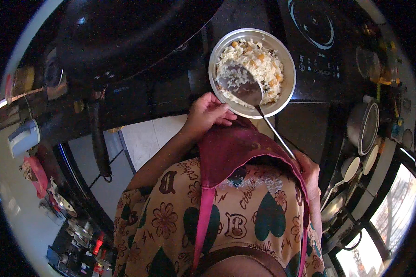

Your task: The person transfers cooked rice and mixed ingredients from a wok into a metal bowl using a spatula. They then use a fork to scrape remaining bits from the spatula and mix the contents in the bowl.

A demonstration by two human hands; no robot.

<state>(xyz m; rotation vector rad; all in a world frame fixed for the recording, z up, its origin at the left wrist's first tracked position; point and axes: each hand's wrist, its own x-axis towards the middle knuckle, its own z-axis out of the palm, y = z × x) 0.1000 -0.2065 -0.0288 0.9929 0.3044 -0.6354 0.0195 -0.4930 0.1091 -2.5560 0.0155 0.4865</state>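
We find the steel bowl of rice at the dark surface's near edge. Our left hand grips its rim; our right hand grasps the spoon handle. We judge the bowl rigid, slippery, moderately heavy; hold it at the rim.

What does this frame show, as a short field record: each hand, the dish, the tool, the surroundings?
left hand: left hand grips the near rim of the steel plate
right hand: right hand holds the end of the ladle handle
dish: round steel plate filled with rice and orange bits
tool: long metal ladle, bowl resting on the rice
surface: dark counter with an induction cooktop beyond the plate
nearby: black pan at upper left, steel pot at right
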